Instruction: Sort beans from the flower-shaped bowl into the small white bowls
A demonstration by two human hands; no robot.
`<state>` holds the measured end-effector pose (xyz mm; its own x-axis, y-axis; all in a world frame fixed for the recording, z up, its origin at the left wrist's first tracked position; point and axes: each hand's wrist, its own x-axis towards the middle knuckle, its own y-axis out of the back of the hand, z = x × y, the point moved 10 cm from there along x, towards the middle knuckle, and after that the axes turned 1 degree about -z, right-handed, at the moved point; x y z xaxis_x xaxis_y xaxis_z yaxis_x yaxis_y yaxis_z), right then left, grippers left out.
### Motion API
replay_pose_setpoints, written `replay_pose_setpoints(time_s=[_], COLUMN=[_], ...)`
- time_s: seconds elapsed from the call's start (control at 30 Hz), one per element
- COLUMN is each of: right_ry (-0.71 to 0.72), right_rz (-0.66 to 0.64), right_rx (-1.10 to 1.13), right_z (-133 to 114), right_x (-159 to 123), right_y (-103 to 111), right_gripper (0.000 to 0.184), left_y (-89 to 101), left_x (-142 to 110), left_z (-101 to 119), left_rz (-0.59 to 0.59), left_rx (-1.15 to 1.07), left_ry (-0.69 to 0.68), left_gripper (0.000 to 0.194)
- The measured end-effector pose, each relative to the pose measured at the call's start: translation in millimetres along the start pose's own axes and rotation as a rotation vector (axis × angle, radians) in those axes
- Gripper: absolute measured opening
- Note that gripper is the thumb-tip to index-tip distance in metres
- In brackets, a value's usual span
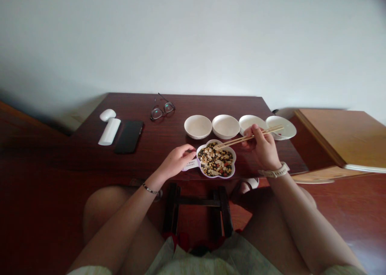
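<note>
A pair of light wooden chopsticks (pixel 238 141) is gripped in my right hand (pixel 263 146). Their tips reach into a flower-shaped white bowl (pixel 233 171) with a purple edge and a labelled handle. Mixed beans and nuts (pixel 215 162), dark, yellow, pale and reddish, fill its bottom. My left hand (pixel 177 160) is closed at the left rim by the handle, steadying this bowl. Behind it stand several round white bowls in a row: the leftmost bowl (pixel 198 126), one beside it (pixel 226 126), a third (pixel 250 121) partly behind my right hand, and the rightmost bowl (pixel 286 130), holding something small and reddish.
On the left of the dark wooden table (pixel 169 138) lie a black phone (pixel 129 136), a white cylindrical object (pixel 109 132), a white rounded object (pixel 107 114) and eyeglasses (pixel 163 111). A wooden cabinet (pixel 340 134) stands at the right, and a wall (pixel 193 42) rises behind.
</note>
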<state>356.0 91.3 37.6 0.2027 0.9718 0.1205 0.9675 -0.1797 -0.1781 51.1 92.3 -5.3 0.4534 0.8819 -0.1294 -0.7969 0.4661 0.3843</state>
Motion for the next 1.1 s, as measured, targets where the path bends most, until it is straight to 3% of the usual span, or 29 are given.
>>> replay_pose_setpoints(time_s=[0.17,0.33,0.63,0.77,0.93,1.1], right_ry=[0.072,0.16,0.411,0.444,0.394,0.384], right_rz=[0.057,0.181,0.657,0.805,0.923,0.884], right_rx=[0.076,0.17,0.177,0.105,0.081,0.09], right_z=[-10.0,-19.9,-46.8,-50.8,-45.5,-44.1], right_x=[3.6,11.9,8.0,-2.8,-14.0,-14.9], right_y=[13.7,49.1,183.3,226.6,250.8,248.7], right_gripper=[0.047,0.047,0.037,0.038,0.044,0.048], left_y=[0.5,0.6,2.2,1.3,1.8,1.7], left_x=[-0.1,0.0,-1.4,-0.8,0.5,1.6], left_z=[-0.2,0.0,2.8,-1.5,-0.6,0.3], left_rz=[0.001,-0.006,0.006,-0.005,0.004,0.008], left_rx=[-0.002,0.008,0.029,0.01,0.011,0.018], left_ry=[0.002,0.015,0.004,0.034,0.039,0.025], left_gripper=[0.035,0.034,0.035,0.036,0.034,0.034])
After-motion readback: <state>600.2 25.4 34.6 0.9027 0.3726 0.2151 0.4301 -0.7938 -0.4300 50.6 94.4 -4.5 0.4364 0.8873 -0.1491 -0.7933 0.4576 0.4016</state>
